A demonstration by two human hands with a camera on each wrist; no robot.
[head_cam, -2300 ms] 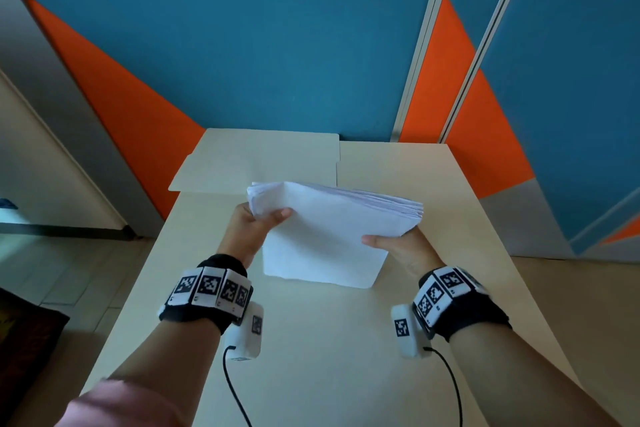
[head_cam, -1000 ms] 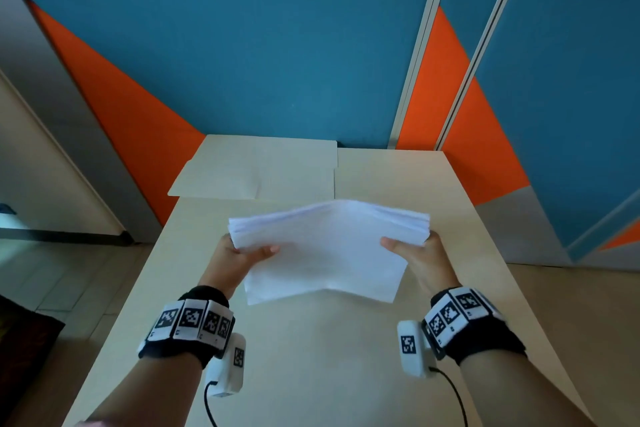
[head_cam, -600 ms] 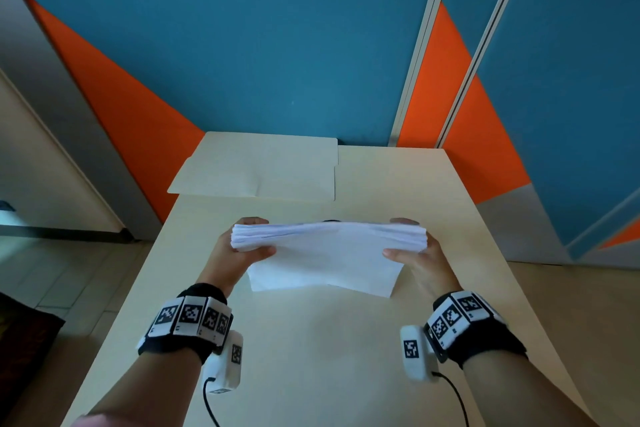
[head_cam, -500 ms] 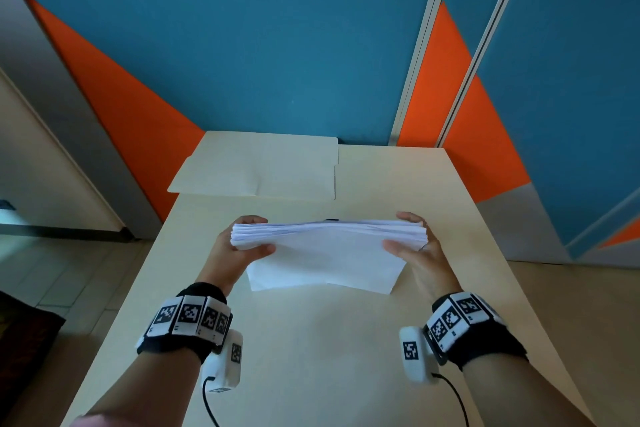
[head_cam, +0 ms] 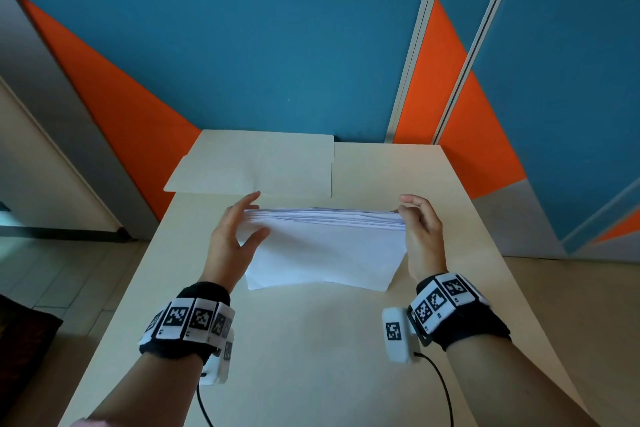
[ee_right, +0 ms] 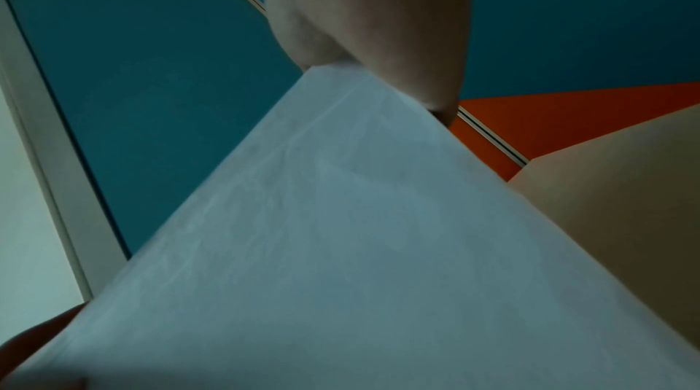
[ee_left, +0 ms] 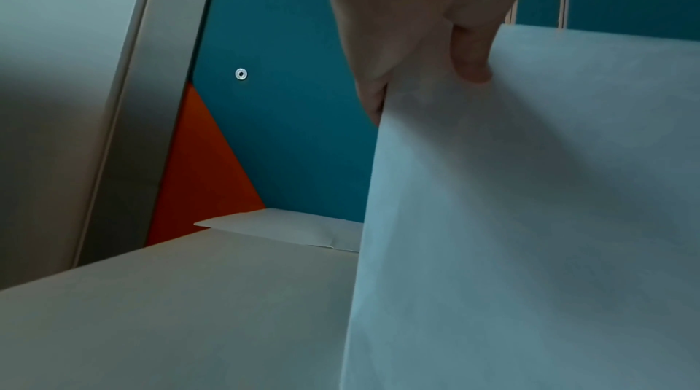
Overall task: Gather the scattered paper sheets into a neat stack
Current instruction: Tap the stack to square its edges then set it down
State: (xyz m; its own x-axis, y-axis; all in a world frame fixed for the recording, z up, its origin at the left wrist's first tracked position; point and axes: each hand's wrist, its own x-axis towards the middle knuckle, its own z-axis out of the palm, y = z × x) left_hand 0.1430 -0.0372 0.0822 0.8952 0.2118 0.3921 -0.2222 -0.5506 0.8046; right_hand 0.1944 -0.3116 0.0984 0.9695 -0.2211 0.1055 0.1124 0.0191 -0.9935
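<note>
A thick stack of white paper sheets (head_cam: pixel 325 250) stands on its long lower edge on the beige table (head_cam: pixel 311 357), leaning toward me. My left hand (head_cam: pixel 258 213) is at the stack's left side edge, fingers straight behind it and thumb laid lightly on the front sheet. In the left wrist view the thumb (ee_left: pixel 471 64) touches the front of the paper (ee_left: pixel 530 217). My right hand (head_cam: pixel 414 215) holds the top right corner, fingers curled over the top edge. The right wrist view is mostly filled by paper (ee_right: pixel 341 247) under that hand (ee_right: pixel 378 22).
A beige folder (head_cam: pixel 252 166) lies flat at the table's back left, overhanging the left edge; the left wrist view shows it too, folder (ee_left: pixel 288 226). A blue and orange wall (head_cam: pixel 277 45) rises right behind the table. Floor drops off on both sides.
The stack swung from tilted in the air to upright on the table. My left hand loosened from a grip to straight fingers; my right fingers lifted over the top corner.
</note>
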